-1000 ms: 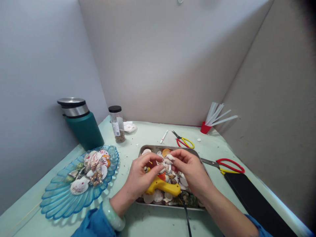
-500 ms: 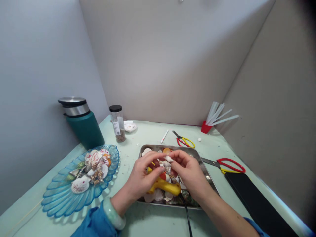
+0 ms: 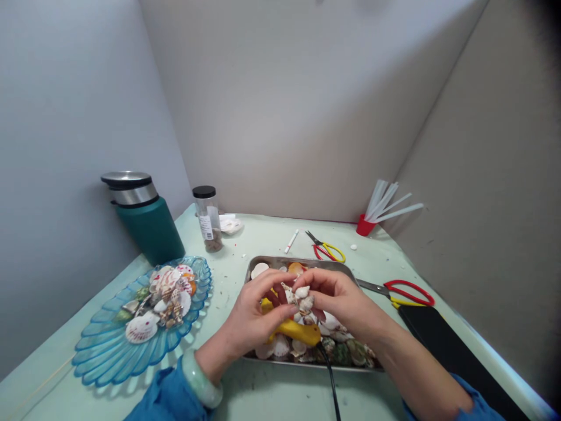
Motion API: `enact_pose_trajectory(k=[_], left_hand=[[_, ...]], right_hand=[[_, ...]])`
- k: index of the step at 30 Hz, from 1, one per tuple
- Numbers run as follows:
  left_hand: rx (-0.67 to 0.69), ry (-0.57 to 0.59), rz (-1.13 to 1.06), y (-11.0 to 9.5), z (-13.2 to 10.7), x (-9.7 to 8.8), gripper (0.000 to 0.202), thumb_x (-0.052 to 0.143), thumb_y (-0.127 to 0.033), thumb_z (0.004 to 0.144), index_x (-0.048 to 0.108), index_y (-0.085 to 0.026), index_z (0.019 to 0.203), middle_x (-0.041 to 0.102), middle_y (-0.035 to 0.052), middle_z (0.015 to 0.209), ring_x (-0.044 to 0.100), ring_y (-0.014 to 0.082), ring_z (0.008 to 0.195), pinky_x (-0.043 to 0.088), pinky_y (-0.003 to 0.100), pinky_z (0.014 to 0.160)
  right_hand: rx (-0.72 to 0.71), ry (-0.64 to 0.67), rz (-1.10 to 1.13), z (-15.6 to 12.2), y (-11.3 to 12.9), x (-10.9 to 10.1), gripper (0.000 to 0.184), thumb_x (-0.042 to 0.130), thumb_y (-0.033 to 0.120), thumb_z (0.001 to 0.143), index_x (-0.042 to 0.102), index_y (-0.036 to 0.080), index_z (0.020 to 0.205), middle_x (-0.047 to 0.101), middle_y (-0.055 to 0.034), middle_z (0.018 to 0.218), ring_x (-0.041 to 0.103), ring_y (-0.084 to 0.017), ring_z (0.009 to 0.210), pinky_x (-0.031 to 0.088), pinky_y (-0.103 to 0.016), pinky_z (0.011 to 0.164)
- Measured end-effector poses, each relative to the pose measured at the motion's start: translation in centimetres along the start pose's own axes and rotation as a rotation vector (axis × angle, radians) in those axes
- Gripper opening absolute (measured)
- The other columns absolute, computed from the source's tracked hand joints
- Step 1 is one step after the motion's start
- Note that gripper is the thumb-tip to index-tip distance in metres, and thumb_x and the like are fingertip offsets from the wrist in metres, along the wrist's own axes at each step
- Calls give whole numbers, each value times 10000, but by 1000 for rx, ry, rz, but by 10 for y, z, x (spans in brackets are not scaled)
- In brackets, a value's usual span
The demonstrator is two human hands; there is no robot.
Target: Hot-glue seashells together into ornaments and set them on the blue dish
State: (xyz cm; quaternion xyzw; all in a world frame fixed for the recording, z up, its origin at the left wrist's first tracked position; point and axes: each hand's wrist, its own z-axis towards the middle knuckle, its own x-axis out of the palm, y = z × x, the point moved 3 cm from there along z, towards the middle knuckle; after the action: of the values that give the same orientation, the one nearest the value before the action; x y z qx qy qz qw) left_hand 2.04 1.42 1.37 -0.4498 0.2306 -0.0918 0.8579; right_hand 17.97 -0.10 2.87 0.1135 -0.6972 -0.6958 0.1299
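Observation:
Above the metal tray (image 3: 346, 268), my left hand (image 3: 254, 307) is closed around a small cluster of seashells (image 3: 305, 304), thumb below and fingers above. My right hand (image 3: 346, 301) pinches at the cluster's right side, its fingertips by a small white spiral seashell (image 3: 302, 291). Whether that shell is stuck to the others cannot be made out. Beneath my left hand a yellow glue gun (image 3: 300, 331) lies over the tray, its black cord trailing toward me. Scallop and spiral shells (image 3: 344, 352) fill the tray, partly hidden by my hands.
A blue scalloped plate (image 3: 107, 345) with shells sits left, before a green bottle (image 3: 151, 231). Behind stand a clear jar (image 3: 208, 219) and a marker (image 3: 291, 241). Scissors (image 3: 325, 248), larger scissors (image 3: 407, 292), a black slab (image 3: 456, 356) and a red cup of glue sticks (image 3: 366, 225) are right.
My right hand has turned and its forearm has swung outward, uncovering more shells at the tray's right. The shell cluster between my hands has shifted slightly down and right. The glue gun stays in place.

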Motion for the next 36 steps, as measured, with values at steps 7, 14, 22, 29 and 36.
enact_pose_trajectory(k=[7, 14, 22, 29, 36], left_hand=[[-21, 59, -5, -4, -2, 1, 368, 649, -174, 775, 589, -198, 1137, 584, 63, 1017, 574, 130, 753, 507, 261, 660], [9, 72, 34, -8, -1, 1, 355, 681, -203, 754, 610, -189, 1102, 605, 72, 1035, 588, 135, 760, 504, 282, 718], [-4, 121, 46, -9, 0, 1, 356, 698, -197, 735, 628, -201, 1084, 622, 82, 1061, 605, 187, 863, 497, 321, 783], [6, 103, 60, -10, 1, -1, 378, 723, -217, 714, 633, -209, 1081, 638, 73, 1033, 599, 196, 879, 491, 320, 789], [27, 53, 56, -8, 0, -1, 315, 678, -217, 760, 633, -195, 1071, 624, 76, 1006, 586, 157, 796, 500, 269, 688]], right_hand=[[85, 90, 45, -2, 0, 0, 177, 691, 312, 728, 648, 154, 795, 553, 45, 605, 428, -51, 463, 317, -166, 442], [161, 268, 225, -7, -5, -1, 100, 679, 178, 689, 682, 146, 785, 556, 50, 565, 382, -28, 414, 256, -149, 400], [246, 349, 357, -9, -10, -1, 166, 719, 213, 646, 691, 134, 790, 571, 34, 579, 332, -20, 388, 216, -167, 388], [262, 318, 356, -6, -15, 1, 211, 747, 273, 661, 679, 148, 818, 527, 44, 575, 318, -28, 415, 213, -172, 405], [212, 232, 321, 0, -16, 2, 238, 747, 289, 678, 646, 138, 833, 492, 61, 549, 347, -32, 415, 239, -166, 404]])
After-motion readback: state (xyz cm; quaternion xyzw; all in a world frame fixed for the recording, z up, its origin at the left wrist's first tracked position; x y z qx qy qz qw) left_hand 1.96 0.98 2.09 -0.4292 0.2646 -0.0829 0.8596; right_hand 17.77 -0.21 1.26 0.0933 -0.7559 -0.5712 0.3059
